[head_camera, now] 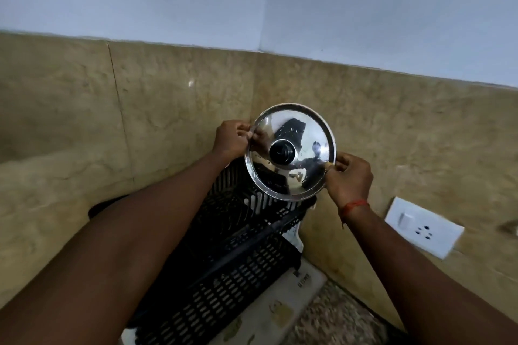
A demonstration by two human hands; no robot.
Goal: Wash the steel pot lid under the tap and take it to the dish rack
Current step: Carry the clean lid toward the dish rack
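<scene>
The steel pot lid (pixel 305 173) is round and shiny with a black knob at its centre. It is held upright, its top facing me, just above the far end of the black slotted plastic dish rack (pixel 238 266). My left hand (pixel 231 138) pinches the lid's left rim. My right hand (pixel 350 178) pinches its right rim; a red thread is tied around that wrist. The lid's lower edge overlaps the rack's back corner; whether they touch is unclear.
The rack stands in a corner of beige stone-tiled walls (pixel 140 120), on a pale patterned mat (pixel 280 314) over a speckled counter (pixel 336 316). A white switch and socket plate (pixel 423 227) is on the right wall. No tap or sink is in view.
</scene>
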